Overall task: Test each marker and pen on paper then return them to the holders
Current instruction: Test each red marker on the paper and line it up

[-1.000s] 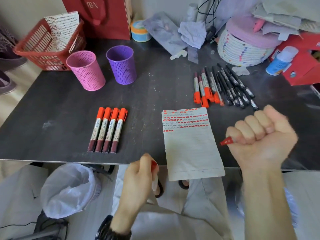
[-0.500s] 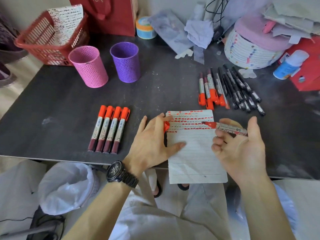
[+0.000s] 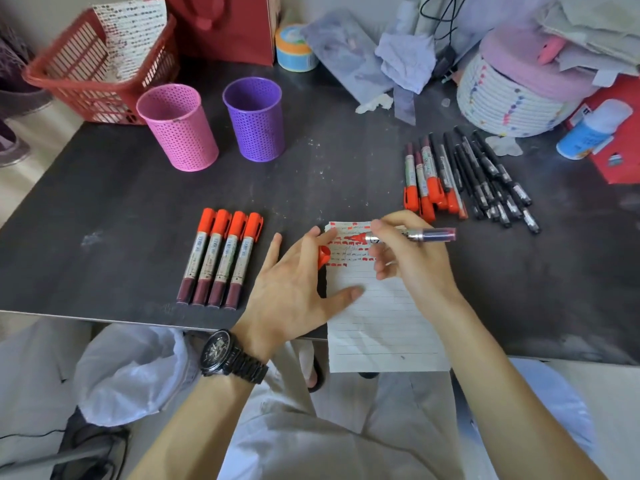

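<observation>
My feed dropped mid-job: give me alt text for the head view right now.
The right hand holds an uncapped red marker with its tip over the red test marks on the lined paper, while the left hand steadies the sheet and holds the red cap. Four capped markers lie left; more markers and pens lie right, behind them pink and purple holders.

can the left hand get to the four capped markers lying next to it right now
Probably yes. The four capped markers lie on bare table beside the left hand, nothing between them. But its fingers hold a red cap, so its grip isn't free.
</observation>
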